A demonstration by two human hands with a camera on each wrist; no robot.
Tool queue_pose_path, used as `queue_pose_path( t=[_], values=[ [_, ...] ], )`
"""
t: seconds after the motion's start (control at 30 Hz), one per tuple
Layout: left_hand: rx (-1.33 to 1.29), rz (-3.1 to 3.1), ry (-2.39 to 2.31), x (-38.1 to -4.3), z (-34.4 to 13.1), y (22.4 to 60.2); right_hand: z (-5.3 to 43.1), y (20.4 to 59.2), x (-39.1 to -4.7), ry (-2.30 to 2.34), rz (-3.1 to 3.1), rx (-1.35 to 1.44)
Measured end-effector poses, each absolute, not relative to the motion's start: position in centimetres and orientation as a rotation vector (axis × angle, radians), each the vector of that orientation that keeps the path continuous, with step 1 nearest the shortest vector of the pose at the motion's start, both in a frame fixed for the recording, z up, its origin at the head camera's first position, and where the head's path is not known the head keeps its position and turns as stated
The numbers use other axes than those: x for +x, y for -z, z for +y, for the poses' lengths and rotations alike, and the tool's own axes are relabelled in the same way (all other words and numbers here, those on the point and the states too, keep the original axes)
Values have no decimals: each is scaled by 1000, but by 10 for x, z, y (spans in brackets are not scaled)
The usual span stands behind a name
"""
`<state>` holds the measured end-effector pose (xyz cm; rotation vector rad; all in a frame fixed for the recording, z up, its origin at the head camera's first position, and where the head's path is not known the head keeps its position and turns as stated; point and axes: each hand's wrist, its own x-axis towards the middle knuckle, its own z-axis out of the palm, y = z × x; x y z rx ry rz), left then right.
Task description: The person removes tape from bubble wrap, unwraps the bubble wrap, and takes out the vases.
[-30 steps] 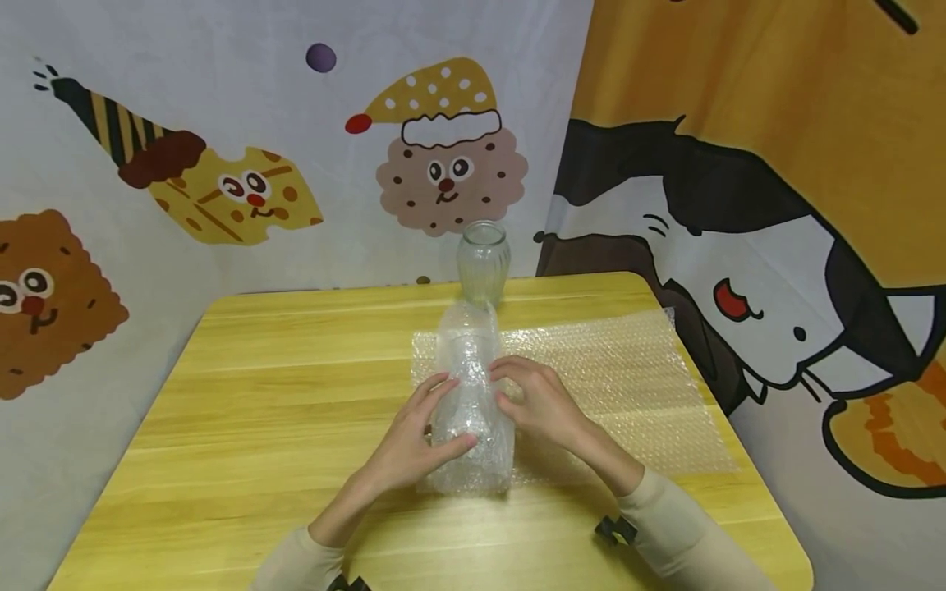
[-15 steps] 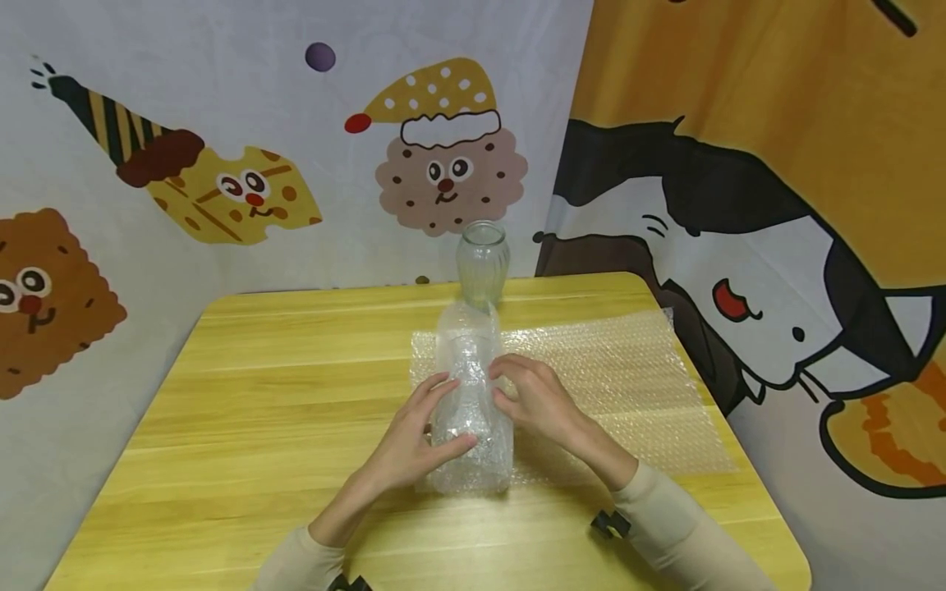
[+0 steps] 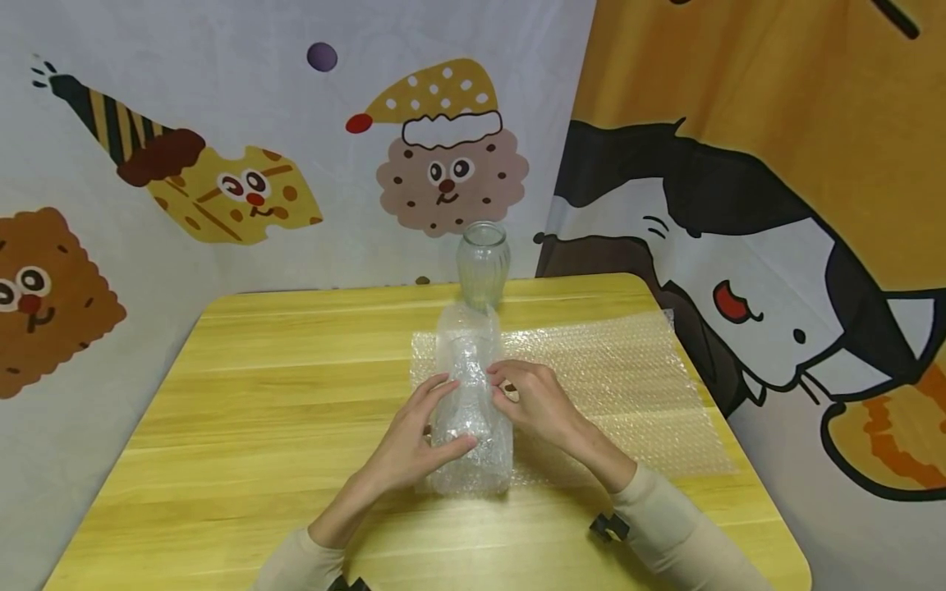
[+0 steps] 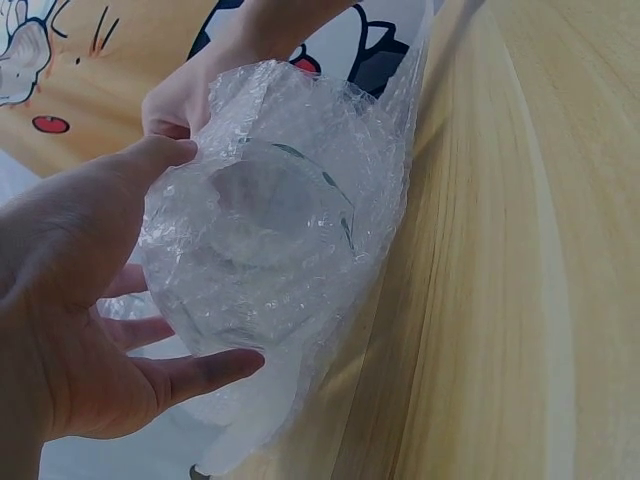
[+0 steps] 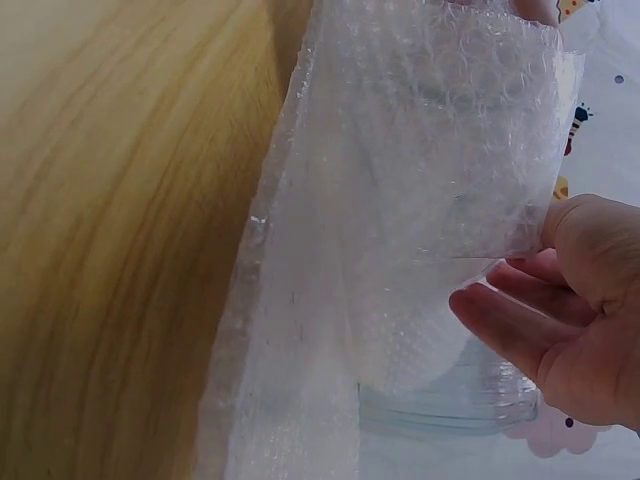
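Observation:
A clear glass vessel wrapped in bubble wrap lies lengthwise in front of me, its round end showing through the film in the left wrist view. My left hand holds its left side, fingers and thumb spread around the curve. On the opposite side my right hand pinches the edge of the wrap between thumb and fingers. Underneath, the flat part of the bubble wrap sheet stretches out to the right.
A clear glass vase stands upright at the table's back edge, just behind the wrapped bundle. Bare wooden table extends to the left. A cartoon-printed cloth hangs close behind the table.
My right wrist has shifted slightly left and its fingers have moved a little at the wrap's edge. The left hand and the bundle stay in place.

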<state>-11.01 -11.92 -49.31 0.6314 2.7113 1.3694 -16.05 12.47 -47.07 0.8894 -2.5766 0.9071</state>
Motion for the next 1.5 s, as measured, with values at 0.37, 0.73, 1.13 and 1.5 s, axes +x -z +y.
queue_pose_path(
  t=[0.37,0.73,1.13,1.5],
  values=[
    [632,2697,-1372,-111,-119,494,126,474,-161,-1092,-2573,857],
    [647,2729,-1347,-112,-119,494,131,471,-161,-1134,-2622,885],
    [643,2741,-1343,-112,-116,493,133,457,-163,-788,-2642,990],
    [629,2727,-1350,-112,-116,493,130,452,-163,-544,-2628,1109]
  ],
)
